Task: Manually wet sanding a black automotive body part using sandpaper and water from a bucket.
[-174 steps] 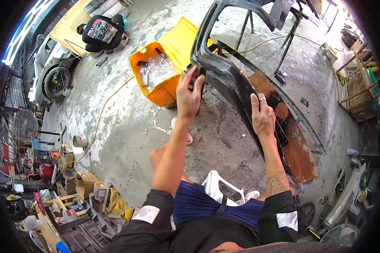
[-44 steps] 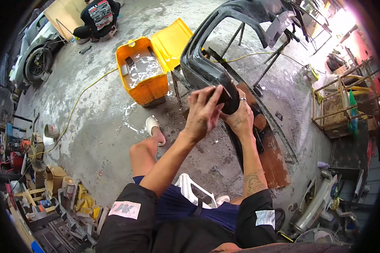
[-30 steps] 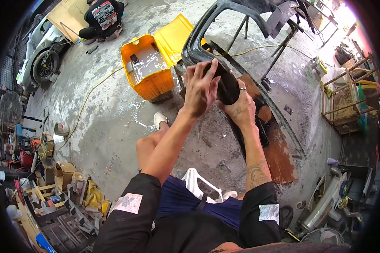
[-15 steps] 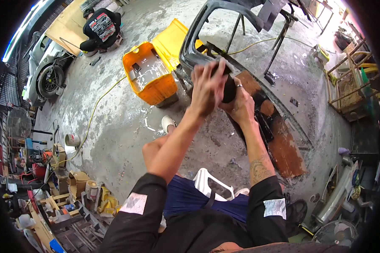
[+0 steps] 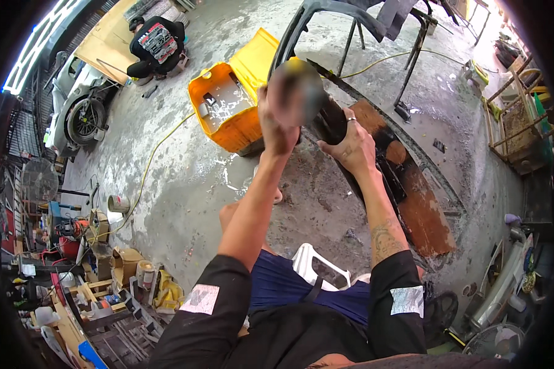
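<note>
A long black car body part [image 5: 332,120], probably a bumper or trim frame, stretches away ahead of me. My right hand [image 5: 356,147], with a ring on one finger, grips its near end, thumb to the left and fingers along the far side. Left of it, my left hand [image 5: 278,132] is raised at the part. A blurred patch covers its fingers, so I cannot tell whether they hold anything. Beyond my left hand stands a yellow bin [image 5: 228,132] with whitish liquid and a small dark block inside, its lid folded back.
A brown-and-black board [image 5: 428,224] lies right of the part, near metal stand legs [image 5: 406,80]. A white plastic stool [image 5: 317,264] is beneath me. Another person [image 5: 158,46] crouches at the far left by a car [image 5: 80,117]. A yellow hose [image 5: 151,154] crosses the floor; clutter lines both sides.
My left hand has moved left, away from my right hand, off the near end of the black part. My right hand keeps its grip there. The whole view has shifted slightly.
</note>
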Demonstrator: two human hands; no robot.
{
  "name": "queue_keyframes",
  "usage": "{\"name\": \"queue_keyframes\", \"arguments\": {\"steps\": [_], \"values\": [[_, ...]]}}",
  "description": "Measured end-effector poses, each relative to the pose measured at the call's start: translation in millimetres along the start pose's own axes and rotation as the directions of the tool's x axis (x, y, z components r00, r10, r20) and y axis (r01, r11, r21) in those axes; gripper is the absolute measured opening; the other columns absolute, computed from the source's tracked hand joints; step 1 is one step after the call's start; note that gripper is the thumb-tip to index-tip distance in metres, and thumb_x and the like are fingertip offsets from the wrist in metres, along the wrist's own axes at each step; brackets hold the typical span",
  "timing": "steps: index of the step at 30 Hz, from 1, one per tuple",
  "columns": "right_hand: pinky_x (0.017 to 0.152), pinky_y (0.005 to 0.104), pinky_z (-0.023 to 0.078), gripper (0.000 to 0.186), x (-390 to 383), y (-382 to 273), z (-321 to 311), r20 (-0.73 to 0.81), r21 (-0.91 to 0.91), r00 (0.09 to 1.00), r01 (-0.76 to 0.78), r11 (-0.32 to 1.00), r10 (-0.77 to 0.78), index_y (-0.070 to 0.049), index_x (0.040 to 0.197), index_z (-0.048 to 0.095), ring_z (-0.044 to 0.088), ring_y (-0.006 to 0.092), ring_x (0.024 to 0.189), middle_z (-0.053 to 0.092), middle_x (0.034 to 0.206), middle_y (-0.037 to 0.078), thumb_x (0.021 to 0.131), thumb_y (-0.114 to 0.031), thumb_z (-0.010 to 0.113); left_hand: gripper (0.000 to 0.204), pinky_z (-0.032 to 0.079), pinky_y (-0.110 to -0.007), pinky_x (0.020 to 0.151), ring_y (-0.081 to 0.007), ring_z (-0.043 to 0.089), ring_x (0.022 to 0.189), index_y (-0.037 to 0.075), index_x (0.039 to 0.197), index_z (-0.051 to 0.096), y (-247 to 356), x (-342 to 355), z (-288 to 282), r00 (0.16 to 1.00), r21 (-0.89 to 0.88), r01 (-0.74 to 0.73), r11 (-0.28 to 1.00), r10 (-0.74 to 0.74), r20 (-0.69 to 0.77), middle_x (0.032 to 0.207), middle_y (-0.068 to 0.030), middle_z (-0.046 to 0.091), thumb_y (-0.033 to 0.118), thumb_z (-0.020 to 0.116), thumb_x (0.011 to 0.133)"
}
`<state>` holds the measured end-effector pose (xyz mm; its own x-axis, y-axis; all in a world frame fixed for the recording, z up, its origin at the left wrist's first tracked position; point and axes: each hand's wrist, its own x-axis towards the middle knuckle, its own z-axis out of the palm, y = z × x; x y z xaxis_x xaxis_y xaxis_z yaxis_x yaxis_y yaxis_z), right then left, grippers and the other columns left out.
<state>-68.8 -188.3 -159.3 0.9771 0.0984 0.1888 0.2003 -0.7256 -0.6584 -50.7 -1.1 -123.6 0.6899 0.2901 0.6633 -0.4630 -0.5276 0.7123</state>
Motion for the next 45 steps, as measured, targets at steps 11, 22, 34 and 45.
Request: {"name": "queue_keyframes", "arguments": {"steps": [11,22,34,45], "values": [[0.091,0.0488,0.060,0.099,-0.2,2.2,6.2,-0.042,0.049,0.999,0.019,0.999,-0.017,-0.009,0.152,0.050,0.075,0.0436,0.107,0.076,0.116,0.023,0.070,-0.037,0.097,0.059,0.049,-0.049,0.103,-0.0413,0.057,0.116,0.002,0.150,0.062,1.9,-45.8,9.0,0.877,0.221,-0.440,0.870,0.364,0.313,0.128,-0.0222,0.061,0.011,0.080,0.094],[0.086,0.0512,0.061,0.084,-2.2,0.2,4.7,-0.044,0.039,0.998,0.048,0.998,-0.046,-0.011,0.146,0.053,0.075,0.0446,0.106,0.077,0.115,0.022,0.076,-0.036,0.094,0.055,0.048,-0.052,0.101,-0.0422,0.056,0.114,0.001,0.146,0.065,-2.1,-24.3,22.7,0.829,0.199,-0.520,0.830,0.435,0.350,0.127,-0.0223,0.060,0.012,0.079,0.095],[0.091,0.0496,0.061,0.100,-0.6,-3.6,3.8,0.032,0.052,0.998,0.043,0.998,-0.045,-0.006,0.153,0.048,0.075,0.0417,0.109,0.076,0.121,0.021,0.072,-0.040,0.095,0.050,0.050,-0.048,0.099,-0.0390,0.059,0.108,0.000,0.142,0.068,8.6,30.2,43.1,0.893,0.198,-0.424,0.884,0.371,0.256,0.116,-0.0217,0.061,0.013,0.080,0.095],[0.097,0.0483,0.059,0.106,0.5,-4.9,-0.6,0.034,0.005,0.999,-0.042,0.999,0.042,-0.005,0.157,0.047,0.074,0.0431,0.113,0.075,0.125,0.025,0.071,-0.041,0.095,0.056,0.052,-0.041,0.101,-0.0333,0.061,0.116,0.004,0.151,0.063,-33.7,-52.7,-32.4,0.964,0.163,-0.213,0.963,0.180,0.196,0.126,-0.0196,0.061,0.011,0.080,0.099]]}}
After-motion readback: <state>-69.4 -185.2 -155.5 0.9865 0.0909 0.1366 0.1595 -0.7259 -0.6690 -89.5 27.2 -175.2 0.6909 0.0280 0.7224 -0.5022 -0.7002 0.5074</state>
